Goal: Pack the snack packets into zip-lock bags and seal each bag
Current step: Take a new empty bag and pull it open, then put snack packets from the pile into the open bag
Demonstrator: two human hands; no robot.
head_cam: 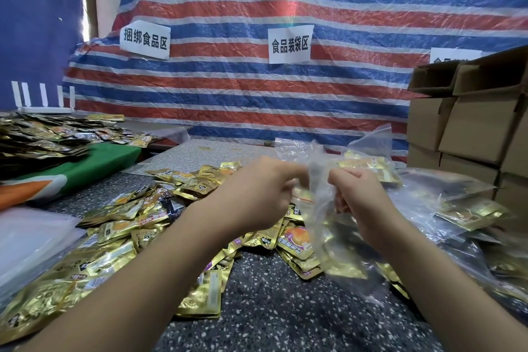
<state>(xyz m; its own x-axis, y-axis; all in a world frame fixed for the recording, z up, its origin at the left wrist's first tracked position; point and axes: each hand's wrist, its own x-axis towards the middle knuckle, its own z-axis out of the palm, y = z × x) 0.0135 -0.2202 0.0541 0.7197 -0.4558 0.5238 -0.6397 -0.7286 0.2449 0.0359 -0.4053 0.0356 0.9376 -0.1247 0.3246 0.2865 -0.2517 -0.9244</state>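
Note:
I hold a clear zip-lock bag (320, 203) up above the speckled table (271, 308), and it hangs down between my hands. My left hand (257, 191) pinches the bag's top edge from the left. My right hand (360, 194) grips the same edge from the right, fingers curled. Whether packets are inside this bag is unclear through the plastic. Gold snack packets (120, 231) lie in a loose heap under and left of my hands. Filled zip-lock bags (463, 217) with gold packets pile up on the right.
Stacked cardboard boxes (468, 123) stand at the right rear. A second heap of packets (43, 137) covers a green cloth (94, 163) at the left rear. A stack of clear bags (31, 240) lies at the left edge. A striped tarp (285, 94) hangs behind.

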